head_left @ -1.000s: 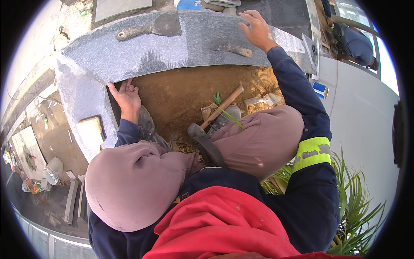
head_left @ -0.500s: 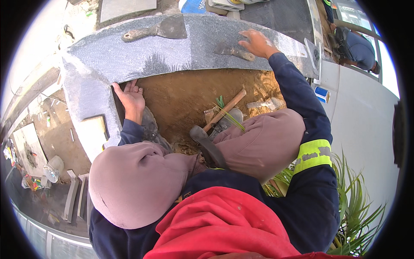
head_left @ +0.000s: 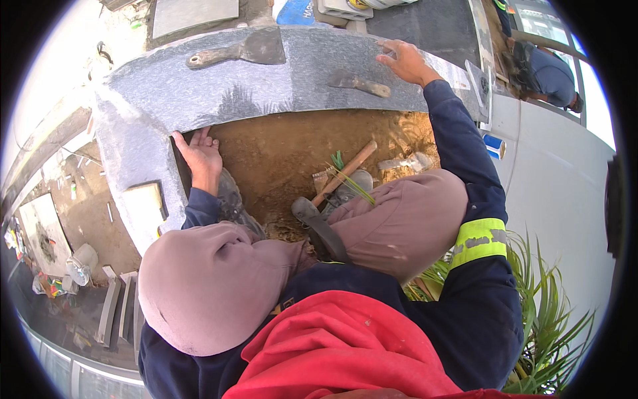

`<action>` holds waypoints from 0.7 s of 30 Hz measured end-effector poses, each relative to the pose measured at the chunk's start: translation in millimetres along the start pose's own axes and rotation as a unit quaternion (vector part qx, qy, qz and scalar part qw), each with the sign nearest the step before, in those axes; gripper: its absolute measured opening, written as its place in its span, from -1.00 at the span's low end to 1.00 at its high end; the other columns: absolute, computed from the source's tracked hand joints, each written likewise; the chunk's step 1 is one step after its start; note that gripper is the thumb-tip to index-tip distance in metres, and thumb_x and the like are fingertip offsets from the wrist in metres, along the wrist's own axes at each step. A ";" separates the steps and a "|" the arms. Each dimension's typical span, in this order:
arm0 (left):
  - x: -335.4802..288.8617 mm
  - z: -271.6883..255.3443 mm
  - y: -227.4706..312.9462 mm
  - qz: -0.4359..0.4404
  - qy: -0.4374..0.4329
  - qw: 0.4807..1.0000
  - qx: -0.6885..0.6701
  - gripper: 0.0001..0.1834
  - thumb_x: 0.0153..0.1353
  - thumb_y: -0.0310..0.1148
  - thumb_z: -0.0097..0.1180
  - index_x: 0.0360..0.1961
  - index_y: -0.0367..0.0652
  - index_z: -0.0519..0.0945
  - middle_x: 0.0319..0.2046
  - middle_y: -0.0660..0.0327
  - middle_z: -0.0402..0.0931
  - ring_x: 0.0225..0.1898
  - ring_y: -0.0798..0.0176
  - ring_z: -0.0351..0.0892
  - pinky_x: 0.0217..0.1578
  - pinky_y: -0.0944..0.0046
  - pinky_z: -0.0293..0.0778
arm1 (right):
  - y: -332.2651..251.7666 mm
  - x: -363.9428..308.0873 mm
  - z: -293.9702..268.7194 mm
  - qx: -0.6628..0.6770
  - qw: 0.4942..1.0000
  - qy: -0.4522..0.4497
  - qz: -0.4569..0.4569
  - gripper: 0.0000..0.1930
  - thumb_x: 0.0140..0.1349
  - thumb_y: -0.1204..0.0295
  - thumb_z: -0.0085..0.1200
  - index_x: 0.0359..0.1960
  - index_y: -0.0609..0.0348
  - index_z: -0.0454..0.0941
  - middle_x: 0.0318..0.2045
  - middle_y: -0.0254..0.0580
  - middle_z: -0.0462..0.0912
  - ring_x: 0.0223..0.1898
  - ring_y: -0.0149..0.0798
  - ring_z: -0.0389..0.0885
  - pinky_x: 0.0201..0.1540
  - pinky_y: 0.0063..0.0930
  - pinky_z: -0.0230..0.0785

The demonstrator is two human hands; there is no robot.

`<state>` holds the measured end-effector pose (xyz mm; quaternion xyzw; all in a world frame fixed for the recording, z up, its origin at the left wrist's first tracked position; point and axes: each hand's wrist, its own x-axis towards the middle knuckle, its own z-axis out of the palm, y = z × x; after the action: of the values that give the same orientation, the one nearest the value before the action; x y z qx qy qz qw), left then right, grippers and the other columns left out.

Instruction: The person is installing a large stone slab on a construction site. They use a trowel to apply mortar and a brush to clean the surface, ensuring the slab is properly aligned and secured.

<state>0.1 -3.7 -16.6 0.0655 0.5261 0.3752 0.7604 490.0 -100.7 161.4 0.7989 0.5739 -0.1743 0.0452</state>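
A curved grey stone slab (head_left: 319, 56) spans the far side in front of me, meeting a second slab (head_left: 123, 143) at a corner on the left. By that corner my left hand (head_left: 203, 161) is turned palm up, its thumb at the inner edge and its fingers apart, partly hidden under the slab. My right hand (head_left: 407, 64) rests near the slab's far edge, fingers stretched and holding nothing. Closest to it lies a small scraper (head_left: 360, 84) with a worn handle. Farther left on the slab is a wide putty knife (head_left: 236, 53).
Bare soil (head_left: 266, 149) fills the hollow below the slab, with a wooden-handled tool (head_left: 347, 171) in it. A brush (head_left: 144, 199) sits on the left slab. A blue-and-white can (head_left: 494, 146) stands at right, near leafy plants (head_left: 538, 299). Another person (head_left: 548, 73) bends over at far right.
My right hand has slid slightly right, toward the slab's far edge. My left hand stays at the inner edge by the corner. The view has shifted a little.
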 end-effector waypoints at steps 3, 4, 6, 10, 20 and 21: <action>1.8 -5.4 -0.7 0.007 -0.005 1.000 0.002 0.37 0.07 0.61 -0.07 0.41 -0.57 0.01 0.24 -0.09 0.30 -0.14 0.22 0.19 0.02 0.23 0.16 | 21.3 -12.4 -32.5 0.007 0.997 0.052 0.058 -0.51 0.32 0.13 0.15 0.20 0.10 0.55 -0.05 0.08 0.66 0.03 0.08 0.61 0.15 -0.15 0.43; -0.6 -2.6 -0.4 0.007 -0.003 1.000 0.003 0.37 0.07 0.61 -0.07 0.41 -0.57 0.01 0.25 -0.09 0.29 -0.11 0.22 0.20 0.05 0.23 0.15 | 25.3 -19.6 -36.6 0.005 0.994 0.066 0.083 -0.52 0.31 0.15 0.17 0.19 0.11 0.56 -0.08 0.07 0.68 0.00 0.07 0.63 0.13 -0.17 0.44; -1.4 -3.8 0.4 0.007 -0.003 1.000 0.007 0.37 0.07 0.62 -0.08 0.42 -0.55 0.00 0.27 -0.09 0.28 -0.06 0.21 0.21 0.09 0.22 0.13 | 26.7 -41.0 -20.8 0.038 0.989 0.100 0.104 -0.54 0.30 0.20 0.19 0.18 0.11 0.57 -0.05 0.06 0.65 0.01 0.05 0.62 0.11 -0.19 0.45; 1.0 -7.3 1.4 0.002 -0.001 1.000 0.009 0.41 0.04 0.63 -0.07 0.44 -0.54 -0.05 0.30 -0.08 0.25 -0.03 0.20 0.21 0.11 0.21 0.12 | 7.3 -100.3 29.1 -0.002 0.986 0.164 0.031 -0.55 0.26 0.27 0.23 0.16 0.12 0.58 0.04 0.02 0.60 0.07 0.03 0.58 0.13 -0.18 0.43; 1.3 -0.2 2.4 0.012 0.034 0.999 0.019 0.33 0.05 0.63 -0.09 0.42 -0.44 0.02 0.31 -0.11 0.27 0.12 0.17 0.29 0.04 0.23 0.14 | 28.5 -133.4 105.3 -0.005 0.989 0.119 0.085 -0.28 0.29 0.07 0.17 0.43 0.04 0.26 0.38 0.01 0.33 0.39 0.05 0.30 0.40 0.01 0.11; 2.7 -4.4 2.7 0.013 0.025 1.000 0.012 0.31 0.05 0.63 -0.08 0.40 -0.43 0.04 0.31 -0.11 0.28 0.11 0.17 0.30 0.02 0.24 0.15 | 26.7 -128.7 104.5 -0.003 0.991 0.099 0.095 -0.26 0.29 0.07 0.16 0.44 0.04 0.23 0.37 0.01 0.34 0.38 0.05 0.30 0.39 0.00 0.13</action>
<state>-4.5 -1.3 -19.2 0.0723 0.5489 0.3802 0.7409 455.1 -254.1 102.8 0.8628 0.4978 -0.0879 0.0067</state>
